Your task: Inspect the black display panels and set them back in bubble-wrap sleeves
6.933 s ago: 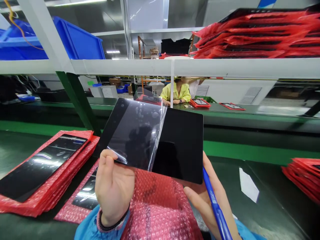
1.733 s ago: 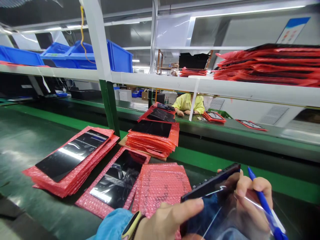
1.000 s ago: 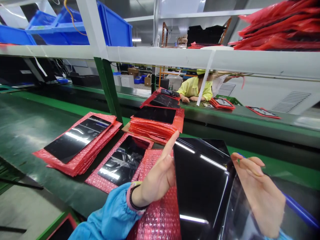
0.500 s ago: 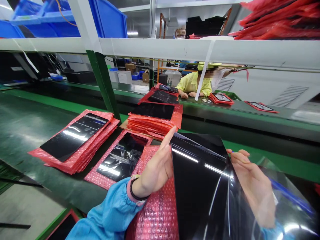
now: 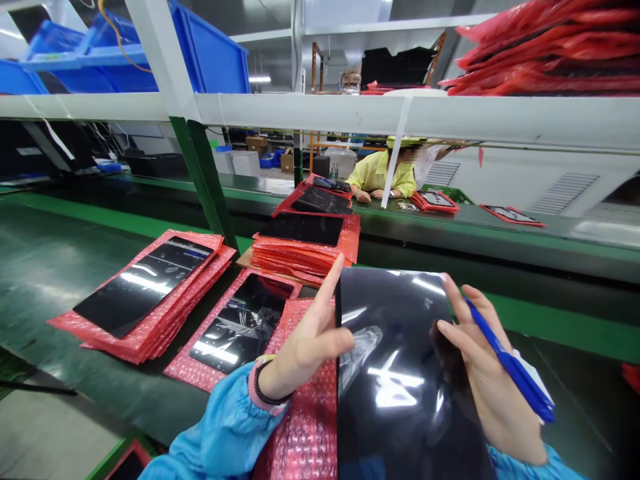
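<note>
Dark panel (image 5: 395,427) held up in front of the wearer, tilted, its lower end running out of view; it overlaps the red bubble wrap (image 5: 311,417) beneath, though contact with it cannot be made out. Left hand (image 5: 310,340): thumb laid on the face just inside the left edge, index straight along that edge and past the top corner; remaining fingers hidden, so closure behind the panel cannot be judged. Right hand (image 5: 487,360): index at the upper right corner, thumb near the right edge, with a blue pen (image 5: 510,363) gripped between the fingers (slanting clear of the face, which is as it should be). A pale, creased patch (image 5: 361,350) by the left thumb reads as clear film not lying flat, though glare makes the film's limits uncertain. Judged good practice for aligning the film: support the panel by its rims, match the top corners first, then smooth from one side towards the other so trapped air has a way out. Thumbs are best kept off the glass, since prints under the film would show. Main risk: the pen tip catching the film or marking the surface; tilting the panel against the overhead glare should help reveal creases.
</note>
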The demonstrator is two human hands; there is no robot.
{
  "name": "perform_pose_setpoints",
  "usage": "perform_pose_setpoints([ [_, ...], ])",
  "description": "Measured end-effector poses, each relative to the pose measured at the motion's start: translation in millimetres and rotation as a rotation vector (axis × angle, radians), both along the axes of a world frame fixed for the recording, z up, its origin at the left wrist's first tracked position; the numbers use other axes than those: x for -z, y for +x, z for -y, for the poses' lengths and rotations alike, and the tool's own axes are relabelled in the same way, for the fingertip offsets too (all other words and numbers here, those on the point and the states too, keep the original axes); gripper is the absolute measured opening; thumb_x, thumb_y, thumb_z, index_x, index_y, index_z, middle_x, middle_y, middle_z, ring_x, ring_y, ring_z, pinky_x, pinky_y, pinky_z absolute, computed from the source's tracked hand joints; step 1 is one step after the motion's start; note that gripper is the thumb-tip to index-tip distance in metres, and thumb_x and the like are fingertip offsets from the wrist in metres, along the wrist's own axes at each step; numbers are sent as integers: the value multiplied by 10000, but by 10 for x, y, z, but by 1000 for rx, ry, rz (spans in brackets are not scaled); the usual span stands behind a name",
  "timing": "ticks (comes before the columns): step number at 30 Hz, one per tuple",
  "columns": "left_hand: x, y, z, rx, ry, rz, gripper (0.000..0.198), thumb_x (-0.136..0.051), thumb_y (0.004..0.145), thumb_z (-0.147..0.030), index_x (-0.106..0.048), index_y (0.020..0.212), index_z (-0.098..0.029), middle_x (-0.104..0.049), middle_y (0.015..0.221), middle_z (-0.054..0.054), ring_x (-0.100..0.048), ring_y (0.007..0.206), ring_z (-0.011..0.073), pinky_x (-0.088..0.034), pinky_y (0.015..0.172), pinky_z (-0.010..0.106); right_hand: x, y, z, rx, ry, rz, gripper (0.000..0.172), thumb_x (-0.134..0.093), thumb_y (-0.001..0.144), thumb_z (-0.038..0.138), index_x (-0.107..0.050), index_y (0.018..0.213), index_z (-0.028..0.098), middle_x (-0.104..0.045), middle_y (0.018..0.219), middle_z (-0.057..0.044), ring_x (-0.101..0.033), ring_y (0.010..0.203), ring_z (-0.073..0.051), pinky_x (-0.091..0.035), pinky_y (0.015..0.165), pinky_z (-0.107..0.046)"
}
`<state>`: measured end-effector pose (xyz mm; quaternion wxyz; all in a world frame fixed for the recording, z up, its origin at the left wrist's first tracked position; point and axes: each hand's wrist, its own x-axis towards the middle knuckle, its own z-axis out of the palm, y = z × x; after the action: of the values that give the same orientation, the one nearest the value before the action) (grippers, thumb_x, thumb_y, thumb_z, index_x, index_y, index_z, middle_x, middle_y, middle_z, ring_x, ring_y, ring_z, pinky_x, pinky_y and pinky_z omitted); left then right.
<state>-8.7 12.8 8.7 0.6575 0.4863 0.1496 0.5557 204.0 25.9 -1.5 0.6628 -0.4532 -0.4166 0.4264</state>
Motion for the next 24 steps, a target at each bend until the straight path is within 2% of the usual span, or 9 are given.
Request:
perform_pose_setpoints([
  [2, 20, -36, 2, 27, 82, -87, 1208, -770, 745, -223, 169, 1497, -337, -523, 1419, 102, -566, 1223, 259, -461, 1009, 387, -35, -32, 50, -18, -56, 32, 524, -783, 703, 341, -598, 1193, 339, -663, 1275, -13, -641, 1127, -275, -541, 890, -353],
  [5, 56, -106, 36, -27, 178, -213, 1120, -675, 839, -154, 219, 1459, -421, -616, 1316, 58, -698, 941, 155, -558, 783, 243, -52, -28, 137, 23, 20, 22, 530, -794, 702, 326, -616, 1201, 306, -731, 1054, -23, -703, 900, -241, -564, 747, -315],
  [7, 51, -165, 64, -126, 326, -330, 942, -612, 881, -126, 20, 1510, -430, -679, 1220, 38, -717, 843, 131, -563, 706, 194, -44, 3, 207, 21, 170, -32, 538, -815, 688, 258, -622, 1187, 317, -732, 884, 11, -684, 729, -181, -544, 641, -269],
  [9, -3, -223, 80, -180, 627, -450, 650, -548, 919, -128, -303, 1484, -337, -712, 1162, 69, -713, 961, 187, -576, 799, 246, -33, 35, 279, -84, 357, -89, 417, -836, 677, 252, -660, 1048, 330, -713, 713, 48, -640, 611, -150, -543, 655, -274],
  [11, -95, -266, 79, -161, 1005, -538, 357, -470, 961, -156, -548, 1306, -203, -723, 1135, 115, -641, 1140, 252, -521, 972, 360, -20, 51, 331, -176, 558, -132, 204, -813, 717, 319, -653, 842, 318, -677, 560, 75, -612, 571, -151, -542, 806, -321],
  [13, -191, -283, 71, -145, 1315, -588, 240, -451, 971, -163, -634, 1126, -136, -742, 1074, 108, -601, 1192, 268, -431, 1077, 424, -5, 51, 350, -197, 707, -127, 166, -765, 774, 336, -608, 731, 304, -632, 456, 87, -600, 583, -160, -480, 963, -355],
  [14, -227, -282, 69, -176, 1400, -612, 206, -468, 964, -150, -649, 1061, -126, -753, 1034, 85, -603, 1188, 260, -390, 1112, 423, 4, 50, 348, -194, 746, -107, 165, -749, 793, 310, -600, 723, 303, -610, 423, 90, -598, 599, -163, -443, 1015, -362],
  [18, -260, -253, 73, -325, 1473, -626, 156, -521, 945, -136, -673, 909, -145, -767, 948, 3, -658, 1107, 204, -357, 1137, 364, 37, 48, 316, -227, 787, -24, 153, -745, 794, 238, -610, 781, 309, -603, 415, 82, -618, 713, -191, -353, 1108, -435],
  [24, -226, -229, 72, -368, 1464, -584, 230, -471, 980, -171, -672, 870, -164, -767, 913, -16, -689, 1043, 166, -404, 1100, 346, 19, 20, 327, -222, 826, -26, 122, -732, 814, 240, -630, 797, 304, -624, 432, 73, -619, 799, -198, -337, 1131, -438],
])
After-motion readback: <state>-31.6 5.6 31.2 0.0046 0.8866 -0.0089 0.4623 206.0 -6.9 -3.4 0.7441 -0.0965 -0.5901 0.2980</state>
